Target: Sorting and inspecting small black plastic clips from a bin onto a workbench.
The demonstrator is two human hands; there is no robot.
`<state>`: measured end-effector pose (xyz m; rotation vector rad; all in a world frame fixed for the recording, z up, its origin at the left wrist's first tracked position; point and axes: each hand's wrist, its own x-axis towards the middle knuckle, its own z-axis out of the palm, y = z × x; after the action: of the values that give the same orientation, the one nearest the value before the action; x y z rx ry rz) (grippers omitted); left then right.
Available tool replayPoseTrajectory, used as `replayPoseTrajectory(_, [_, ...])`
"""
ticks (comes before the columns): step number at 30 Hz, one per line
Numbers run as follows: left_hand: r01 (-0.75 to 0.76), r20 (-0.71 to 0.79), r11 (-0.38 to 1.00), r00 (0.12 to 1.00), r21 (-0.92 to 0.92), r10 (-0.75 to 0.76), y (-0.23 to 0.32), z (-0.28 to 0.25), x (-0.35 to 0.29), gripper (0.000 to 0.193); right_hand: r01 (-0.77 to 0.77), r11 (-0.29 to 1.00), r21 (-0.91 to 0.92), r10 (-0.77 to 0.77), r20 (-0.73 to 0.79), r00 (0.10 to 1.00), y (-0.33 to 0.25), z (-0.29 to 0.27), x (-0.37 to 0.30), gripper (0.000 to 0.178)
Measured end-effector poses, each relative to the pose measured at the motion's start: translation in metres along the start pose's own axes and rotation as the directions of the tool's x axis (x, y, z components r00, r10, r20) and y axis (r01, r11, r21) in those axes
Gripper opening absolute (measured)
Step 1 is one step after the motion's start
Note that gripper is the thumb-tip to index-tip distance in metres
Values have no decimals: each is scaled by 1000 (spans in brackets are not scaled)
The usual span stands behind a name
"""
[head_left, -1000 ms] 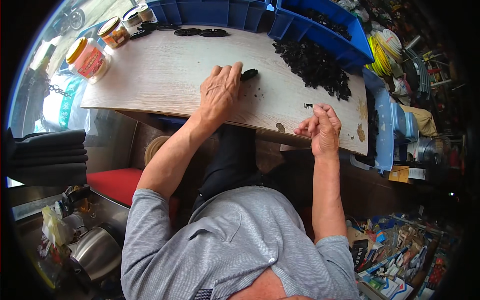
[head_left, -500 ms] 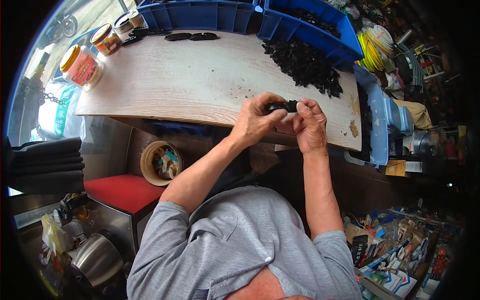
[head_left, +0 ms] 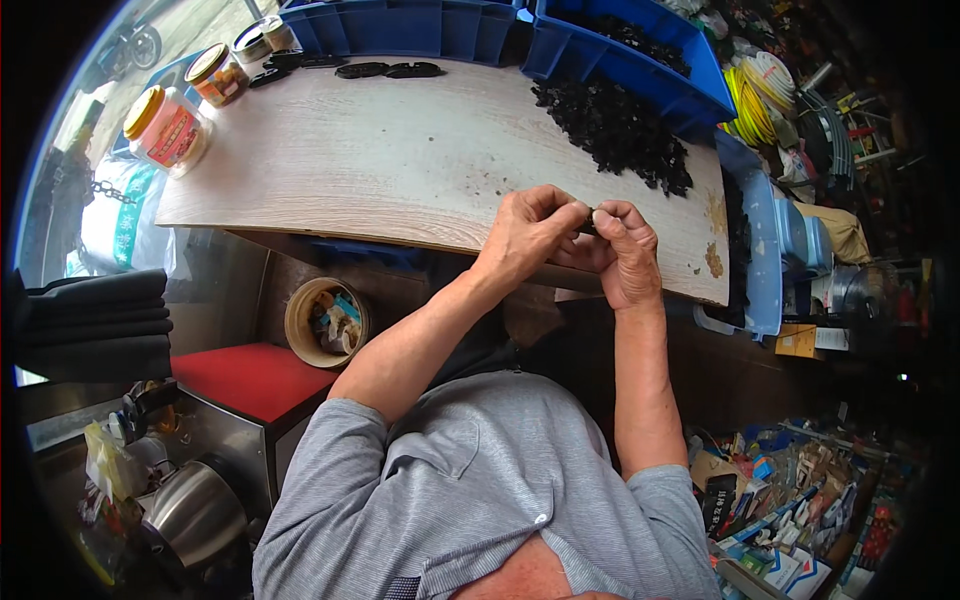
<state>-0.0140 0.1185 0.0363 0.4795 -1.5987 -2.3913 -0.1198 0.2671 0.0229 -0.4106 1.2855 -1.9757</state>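
Both my hands meet over the near edge of the table, fingertips almost touching. A small black plastic part shows as a dark sliver between them; the fingers hide most of it. My left hand pinches it from the left with thumb and forefinger. On the other side, my right hand has its fingers curled in and its thumb pressed toward the same part. Beyond my right hand lies a heap of small black parts. Several oval black pieces rest along the table's far side.
Two blue bins stand at the table's far edge. Jars sit at the left corner. A waste bucket and a red-topped cabinet are below left. A light-blue crate stands at the right.
My left fingers have closed in toward the right fingertips and now cover most of the black part, which showed more plainly before. My right hand has barely moved.
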Motion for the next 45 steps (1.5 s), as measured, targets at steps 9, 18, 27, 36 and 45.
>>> replayPoseTrajectory(9, [-3, -78, 993, 997, -115, -7, -2, 0, -3, 15, -107, 964, -245, 82, -109, 991, -15, 22, -3, 23])
replayPoseTrajectory(18, [-125, 29, 990, 992, 63, 123, -7, -9, 0, 19, 33, 968, -247, -59, -99, 993, -5, 25, -9, 27])
replayPoseTrajectory(27, [117, 136, -290, 683, 950, 718, 51, -171, 106, 35, 86, 962, -259, -209, -494, 844, -87, -55, 1, 39])
replayPoseTrajectory(36, [-221, 317, -228, 679, 948, 662, 31, -148, 75, 24, -163, 923, -348, -150, -717, 680, -89, -93, 21, 31])
replayPoseTrajectory(45, [-326, 354, -161, 709, 931, 610, 24, -112, 38, 34, -349, 718, -602, -195, -655, 729, -74, -65, 53, 21])
